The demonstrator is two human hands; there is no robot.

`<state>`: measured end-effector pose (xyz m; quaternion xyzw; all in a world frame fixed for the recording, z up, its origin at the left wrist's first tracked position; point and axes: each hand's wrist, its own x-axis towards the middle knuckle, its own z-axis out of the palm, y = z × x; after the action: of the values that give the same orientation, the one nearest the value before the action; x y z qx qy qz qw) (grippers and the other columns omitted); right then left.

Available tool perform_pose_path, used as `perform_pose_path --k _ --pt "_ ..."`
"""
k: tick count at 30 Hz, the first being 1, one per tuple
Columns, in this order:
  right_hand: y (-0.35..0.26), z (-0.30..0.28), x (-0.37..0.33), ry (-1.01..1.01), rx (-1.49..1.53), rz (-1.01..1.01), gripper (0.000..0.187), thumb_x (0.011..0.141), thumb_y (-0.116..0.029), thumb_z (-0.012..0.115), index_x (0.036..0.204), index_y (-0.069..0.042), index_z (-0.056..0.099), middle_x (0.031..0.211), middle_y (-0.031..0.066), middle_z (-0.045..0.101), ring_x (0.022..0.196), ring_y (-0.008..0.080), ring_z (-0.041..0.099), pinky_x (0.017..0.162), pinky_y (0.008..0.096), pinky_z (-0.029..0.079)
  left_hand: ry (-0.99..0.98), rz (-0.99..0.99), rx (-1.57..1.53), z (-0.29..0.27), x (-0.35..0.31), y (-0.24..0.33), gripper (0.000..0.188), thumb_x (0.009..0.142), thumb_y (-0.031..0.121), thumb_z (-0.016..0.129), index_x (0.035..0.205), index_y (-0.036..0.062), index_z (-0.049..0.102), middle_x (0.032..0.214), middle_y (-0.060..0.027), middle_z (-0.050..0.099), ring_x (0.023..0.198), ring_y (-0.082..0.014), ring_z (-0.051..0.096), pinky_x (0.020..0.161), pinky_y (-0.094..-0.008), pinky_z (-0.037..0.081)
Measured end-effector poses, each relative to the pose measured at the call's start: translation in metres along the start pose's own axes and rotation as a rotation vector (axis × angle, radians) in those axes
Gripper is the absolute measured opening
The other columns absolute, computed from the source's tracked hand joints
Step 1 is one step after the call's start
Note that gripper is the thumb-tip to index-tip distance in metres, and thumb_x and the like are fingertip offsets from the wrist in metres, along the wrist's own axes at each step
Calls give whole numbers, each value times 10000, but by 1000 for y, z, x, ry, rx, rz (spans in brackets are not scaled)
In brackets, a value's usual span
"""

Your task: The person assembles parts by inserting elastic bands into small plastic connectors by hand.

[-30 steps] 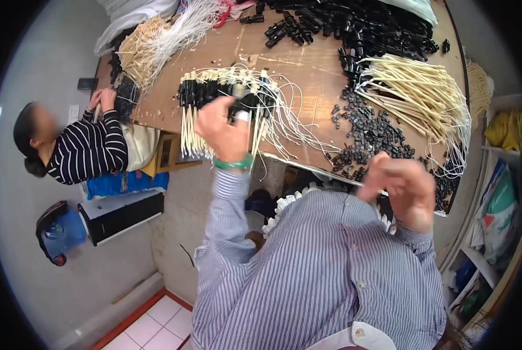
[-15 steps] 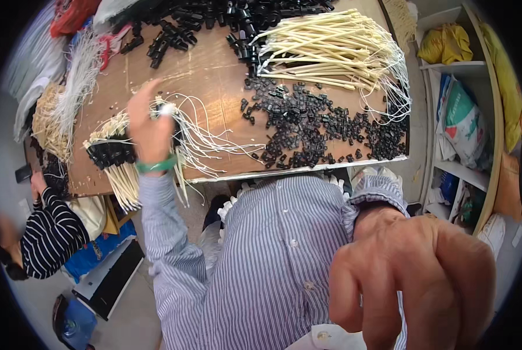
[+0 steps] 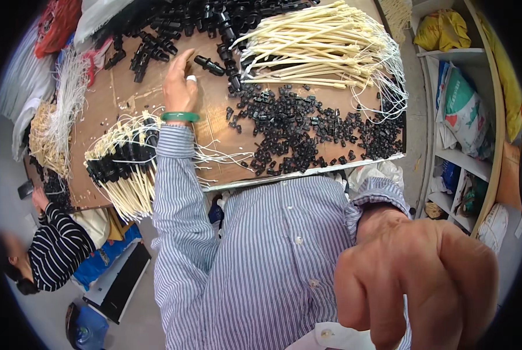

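Observation:
My left hand (image 3: 181, 87), with a green bangle and a pale ring-like band on one finger, reaches over the brown tabletop (image 3: 214, 111). Its fingers are stretched out and apart, just left of a black plastic connector (image 3: 209, 65) that lies loose. My right hand (image 3: 418, 274) looms large at the lower right. Its fingers are curled with the back of the hand showing; whatever they hold is hidden. Below my left hand, cream tubes with black connectors and white strings lie bundled (image 3: 121, 169), partly behind my sleeve.
More black connectors (image 3: 197, 20) pile at the far edge. Cream tubes with white strings (image 3: 319, 46) lie back right, small black plastic pieces (image 3: 296, 125) in front. Shelves with bags (image 3: 465, 111) stand right. A person in a striped top (image 3: 57, 245) sits left.
My left hand has moved from over the tube bundle, away from me and rightward, to beside the loose connector. My right hand has barely moved. The view has shifted slightly.

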<state>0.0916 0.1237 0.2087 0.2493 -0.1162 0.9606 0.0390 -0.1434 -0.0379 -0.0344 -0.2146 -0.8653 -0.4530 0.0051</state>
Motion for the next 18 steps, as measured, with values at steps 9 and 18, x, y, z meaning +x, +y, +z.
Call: perform_pose_path --k 9,18 --pt "3 -3 -2 45 28 -117 169 967 -189 510 911 -86 632 915 120 679 440 113 458 398 236 287 -23 265 386 4 -4 16 462 704 -64 584 1123 118 651 1148 -75 619 1119 -276 542 997 -375 423" --pt "4 -9 -5 74 -18 -307 190 954 -210 553 889 -80 674 899 127 697 393 54 413 377 204 288 -61 215 423 11 -16 32 285 696 134 677 979 162 697 976 -28 636 988 -233 510 894 -375 394"
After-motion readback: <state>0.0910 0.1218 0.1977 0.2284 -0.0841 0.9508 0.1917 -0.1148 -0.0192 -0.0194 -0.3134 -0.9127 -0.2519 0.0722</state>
